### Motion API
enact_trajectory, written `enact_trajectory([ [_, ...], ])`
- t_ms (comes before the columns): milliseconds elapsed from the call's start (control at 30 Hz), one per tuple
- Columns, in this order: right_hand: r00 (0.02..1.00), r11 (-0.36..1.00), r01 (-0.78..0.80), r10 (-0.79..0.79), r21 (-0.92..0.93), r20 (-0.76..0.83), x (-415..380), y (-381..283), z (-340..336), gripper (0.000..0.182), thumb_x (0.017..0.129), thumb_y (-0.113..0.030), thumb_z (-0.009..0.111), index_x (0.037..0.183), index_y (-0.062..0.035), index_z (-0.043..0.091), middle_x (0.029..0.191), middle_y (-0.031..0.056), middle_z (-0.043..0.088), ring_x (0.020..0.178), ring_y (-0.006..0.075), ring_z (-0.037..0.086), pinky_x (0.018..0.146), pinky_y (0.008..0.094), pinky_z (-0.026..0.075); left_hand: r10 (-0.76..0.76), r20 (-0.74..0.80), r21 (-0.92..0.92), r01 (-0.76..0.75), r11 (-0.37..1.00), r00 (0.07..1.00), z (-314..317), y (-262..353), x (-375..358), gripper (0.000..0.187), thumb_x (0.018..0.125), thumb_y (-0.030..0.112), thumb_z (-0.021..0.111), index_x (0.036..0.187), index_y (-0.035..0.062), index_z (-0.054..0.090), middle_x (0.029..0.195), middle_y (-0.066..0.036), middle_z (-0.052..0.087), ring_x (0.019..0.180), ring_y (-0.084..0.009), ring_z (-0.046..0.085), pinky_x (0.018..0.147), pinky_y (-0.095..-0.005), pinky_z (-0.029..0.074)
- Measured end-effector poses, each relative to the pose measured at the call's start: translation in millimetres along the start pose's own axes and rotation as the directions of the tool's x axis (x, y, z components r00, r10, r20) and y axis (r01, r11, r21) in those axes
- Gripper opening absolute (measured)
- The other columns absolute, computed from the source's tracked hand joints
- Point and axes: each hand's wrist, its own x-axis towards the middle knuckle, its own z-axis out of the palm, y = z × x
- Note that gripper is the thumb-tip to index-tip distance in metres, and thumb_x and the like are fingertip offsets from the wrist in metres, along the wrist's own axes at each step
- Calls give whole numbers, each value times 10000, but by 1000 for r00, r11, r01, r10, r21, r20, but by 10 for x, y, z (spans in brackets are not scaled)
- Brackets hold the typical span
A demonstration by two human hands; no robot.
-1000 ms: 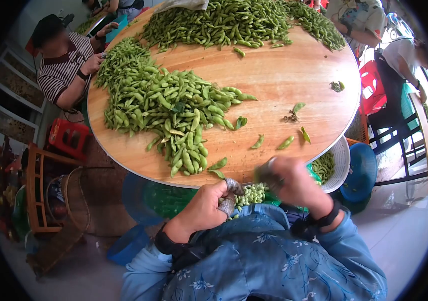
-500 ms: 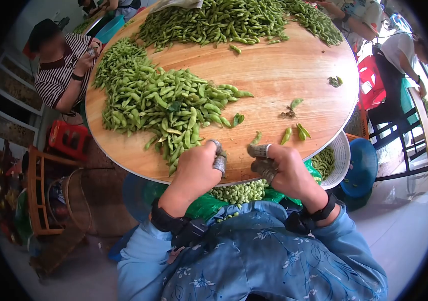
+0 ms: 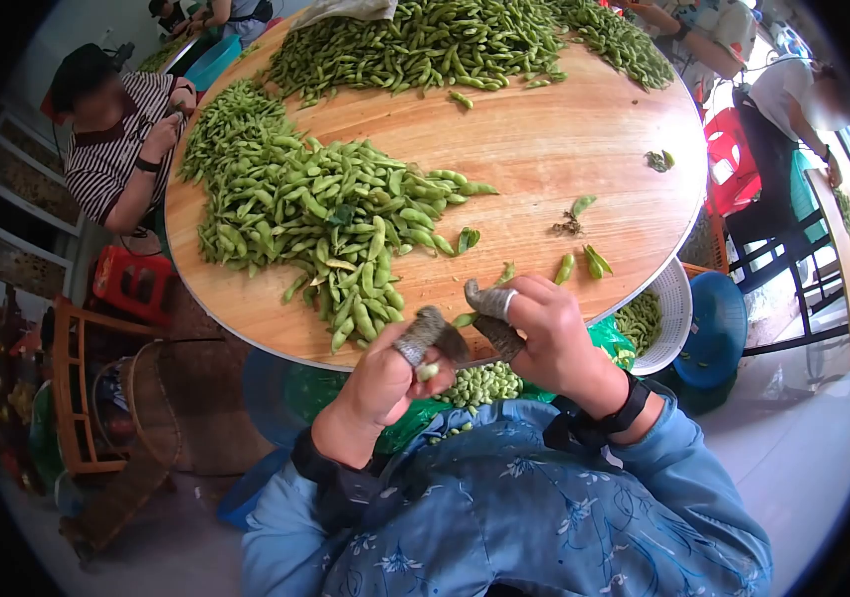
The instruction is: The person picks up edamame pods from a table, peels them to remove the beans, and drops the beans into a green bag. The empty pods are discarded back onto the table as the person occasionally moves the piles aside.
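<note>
Near the front edge of the round wooden table, my two hands are close together with tape-like wraps on thumbs and forefingers. My left hand (image 3: 382, 381) is curled, with a pale green shelled soybean (image 3: 427, 371) showing in its fingers. A green soybean pod (image 3: 465, 319) pokes out at the wrapped fingertips of my right hand (image 3: 549, 333), which is closed in a pinch. Below the hands, many shelled soybeans (image 3: 484, 386) lie in a container lined with a green plastic bag (image 3: 410, 423). To the left spreads a large heap of unshelled pods (image 3: 315, 194).
The table (image 3: 504, 149) carries another pod pile (image 3: 435, 45) at the back and a few loose pods (image 3: 596, 261). A white basket (image 3: 678, 308) with pods and a blue basin (image 3: 713, 328) stand at right. A person in a striped shirt (image 3: 111, 139) sits at left.
My left hand has dropped toward me and turned, so the bean in it now shows. My right hand has shifted slightly left, and a pod now shows at its fingertips.
</note>
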Motion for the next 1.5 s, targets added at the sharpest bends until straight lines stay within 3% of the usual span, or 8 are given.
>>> enact_trajectory([
  [167,984,974,178,-177,-140,24,-1,-40,-7,425,645,20,645,1061,-4,561,755,158,535,662,344,516,584,390,442,-169,176,-140,195,971,970,67,82,1,213,907,157,389,915,-8,523,575,-51,451,469,-83,363,405,-196,244],
  [367,829,613,-535,512,582,222,-57,-166,-75,250,828,-92,593,1032,48,558,888,91,618,819,184,607,727,298,492,180,-15,355,-163,921,984,160,-33,-1,111,859,43,478,941,-4,536,659,-28,533,546,-66,464,461,-204,343],
  [433,829,410,-542,406,734,385,-78,-146,-75,253,884,-159,540,1014,57,561,936,79,615,872,125,587,774,265,488,480,80,616,-422,665,873,170,-118,32,114,831,51,543,924,-14,544,710,-28,588,625,-65,529,509,-241,399],
  [667,759,374,-640,441,671,478,-23,-226,-173,257,894,-193,522,995,38,569,929,59,619,876,120,581,811,276,466,558,257,950,-312,3,789,230,2,-9,99,713,32,558,808,18,536,633,-166,545,597,-348,552,516,-413,422],
  [1067,772,344,-615,445,709,453,-59,-138,-80,181,885,-141,530,939,28,568,872,53,616,849,110,575,786,267,464,542,362,932,-304,-197,758,222,-15,-25,181,613,-36,530,785,18,519,639,-136,538,636,-320,559,537,-412,426],
  [1200,775,306,-600,450,739,443,-97,-68,44,165,875,-134,545,927,21,566,862,46,611,832,102,569,781,264,464,584,330,932,-356,-74,742,155,-139,24,169,649,-22,552,813,15,536,647,-144,550,623,-329,554,520,-382,424],
  [1400,903,423,-412,308,807,300,-130,-55,82,98,830,-76,581,877,8,561,827,45,601,780,134,570,721,273,458,538,125,635,-484,602,834,158,-185,2,61,835,62,538,855,6,552,587,-37,532,505,-129,502,493,-264,400],
  [1500,992,887,-106,63,450,110,-87,-101,46,94,775,-52,616,840,-7,566,774,94,584,727,237,573,655,312,449,227,-120,234,-194,953,967,135,-150,-49,80,868,62,499,838,8,548,600,4,508,547,-46,461,495,-220,386],
])
